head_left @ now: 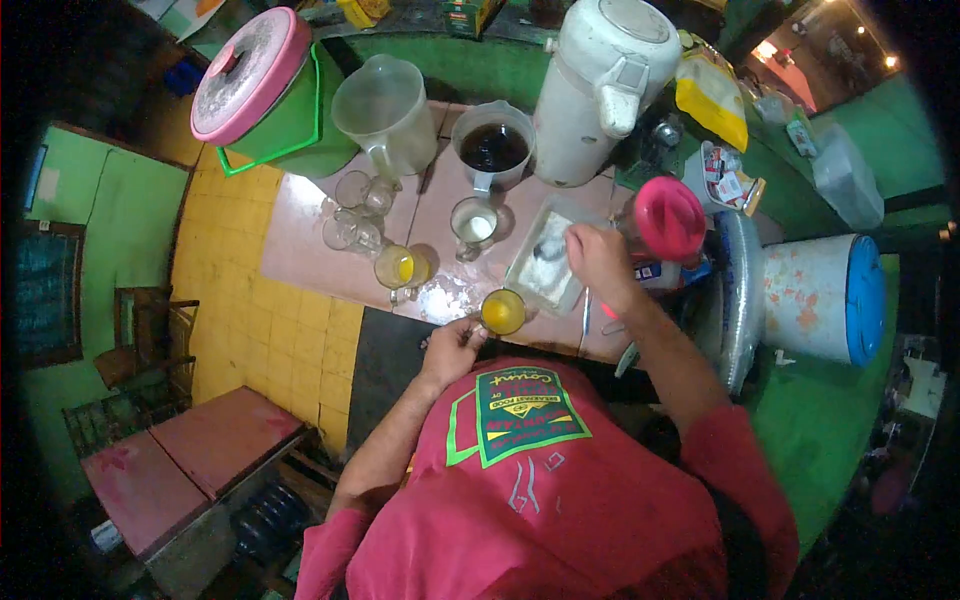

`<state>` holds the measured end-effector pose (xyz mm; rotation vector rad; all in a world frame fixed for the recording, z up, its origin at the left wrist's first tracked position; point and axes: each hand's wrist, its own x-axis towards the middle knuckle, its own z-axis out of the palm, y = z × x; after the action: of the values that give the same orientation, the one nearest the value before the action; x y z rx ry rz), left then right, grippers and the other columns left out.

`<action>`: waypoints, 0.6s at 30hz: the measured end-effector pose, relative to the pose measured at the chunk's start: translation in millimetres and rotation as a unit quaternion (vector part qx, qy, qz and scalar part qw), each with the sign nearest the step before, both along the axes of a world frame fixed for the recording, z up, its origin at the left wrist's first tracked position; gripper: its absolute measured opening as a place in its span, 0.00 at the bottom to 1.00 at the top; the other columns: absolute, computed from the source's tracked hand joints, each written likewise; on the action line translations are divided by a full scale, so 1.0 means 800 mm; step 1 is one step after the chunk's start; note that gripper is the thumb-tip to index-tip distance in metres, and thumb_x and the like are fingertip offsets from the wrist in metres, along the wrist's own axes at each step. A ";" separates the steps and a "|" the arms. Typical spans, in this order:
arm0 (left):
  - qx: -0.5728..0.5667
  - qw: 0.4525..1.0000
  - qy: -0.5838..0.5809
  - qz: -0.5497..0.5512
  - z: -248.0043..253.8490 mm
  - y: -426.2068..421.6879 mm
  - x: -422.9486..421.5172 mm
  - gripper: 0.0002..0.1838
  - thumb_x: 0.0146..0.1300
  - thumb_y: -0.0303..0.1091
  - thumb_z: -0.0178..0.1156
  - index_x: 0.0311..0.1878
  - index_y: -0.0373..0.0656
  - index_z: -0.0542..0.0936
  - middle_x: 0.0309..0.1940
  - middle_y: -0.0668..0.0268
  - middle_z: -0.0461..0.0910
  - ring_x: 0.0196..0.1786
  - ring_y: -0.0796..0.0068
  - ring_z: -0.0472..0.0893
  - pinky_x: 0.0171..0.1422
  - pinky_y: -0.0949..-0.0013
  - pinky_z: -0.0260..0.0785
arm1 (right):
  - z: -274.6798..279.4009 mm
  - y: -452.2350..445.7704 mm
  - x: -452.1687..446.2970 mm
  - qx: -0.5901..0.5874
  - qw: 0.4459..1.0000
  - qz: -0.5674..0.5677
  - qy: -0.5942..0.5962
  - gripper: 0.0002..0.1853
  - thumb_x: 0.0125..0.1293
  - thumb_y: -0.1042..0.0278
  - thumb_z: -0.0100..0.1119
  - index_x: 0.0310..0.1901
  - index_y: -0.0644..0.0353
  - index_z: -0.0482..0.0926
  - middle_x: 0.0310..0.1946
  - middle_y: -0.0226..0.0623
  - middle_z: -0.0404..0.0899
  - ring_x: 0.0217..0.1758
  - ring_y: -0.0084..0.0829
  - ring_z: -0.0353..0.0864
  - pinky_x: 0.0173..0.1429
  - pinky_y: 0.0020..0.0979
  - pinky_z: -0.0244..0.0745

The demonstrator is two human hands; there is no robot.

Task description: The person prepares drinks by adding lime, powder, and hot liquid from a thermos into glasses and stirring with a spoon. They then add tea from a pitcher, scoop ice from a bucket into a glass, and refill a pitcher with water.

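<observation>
My left hand (455, 350) is closed at the handle side of a glass mug (503, 312) with yellow liquid in it, near the counter's front edge. My right hand (600, 262) reaches over a clear plastic container (527, 268) of white granules, its fingers closed on a spoon (548, 250) whose bowl dips into the granules. The spoon's handle is mostly hidden by the fingers. Another glass mug (400, 270) with yellow contents stands to the left. Behind it is a glass mug (474, 226) with something white inside.
Two glass mugs (350, 230) (365, 193) stand at left. Behind are a green bucket (290, 125), a clear pitcher (385, 110), a jug of dark liquid (494, 150) and a white thermos (597, 100). A pink-lidded jar (668, 218) is near my right forearm.
</observation>
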<state>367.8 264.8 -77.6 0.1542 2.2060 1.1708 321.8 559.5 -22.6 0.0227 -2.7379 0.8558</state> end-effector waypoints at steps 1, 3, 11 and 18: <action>-0.001 1.000 0.000 -0.003 -0.002 0.001 0.000 0.14 0.67 0.37 0.61 0.51 0.39 0.82 0.33 0.54 0.85 0.33 0.72 0.82 0.43 0.65 0.74 | -0.025 0.007 -0.019 -0.001 1.000 -0.003 0.000 0.07 0.62 0.70 0.57 0.32 0.62 0.82 0.28 0.50 0.82 0.32 0.53 0.83 0.37 0.47 0.78; 0.038 0.999 0.038 0.001 -0.005 0.000 0.002 0.14 0.67 0.37 0.62 0.50 0.38 0.82 0.33 0.54 0.84 0.34 0.71 0.82 0.44 0.65 0.74 | -0.065 0.011 -0.046 0.104 0.989 -0.006 -0.105 0.08 0.62 0.70 0.56 0.32 0.63 0.83 0.29 0.52 0.82 0.33 0.54 0.83 0.40 0.48 0.79; 0.021 1.000 0.019 0.010 -0.023 -0.005 0.003 0.13 0.66 0.37 0.62 0.48 0.38 0.82 0.31 0.55 0.84 0.32 0.74 0.81 0.41 0.66 0.73 | -0.119 -0.011 -0.049 -0.003 0.975 0.033 -0.222 0.10 0.57 0.67 0.59 0.33 0.65 0.84 0.33 0.55 0.83 0.39 0.54 0.84 0.49 0.49 0.78; 0.030 0.999 -0.016 0.018 -0.002 0.000 0.002 0.11 0.68 0.36 0.61 0.45 0.37 0.81 0.32 0.63 0.84 0.35 0.79 0.77 0.43 0.68 0.70 | -0.066 0.019 -0.052 -0.243 0.897 -0.041 -0.368 0.09 0.64 0.70 0.57 0.33 0.65 0.83 0.25 0.42 0.84 0.21 0.25 0.82 0.24 0.28 0.78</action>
<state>369.1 264.5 -79.2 0.1200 2.1546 1.2506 280.6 574.3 -75.7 -0.6349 -3.0171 1.7965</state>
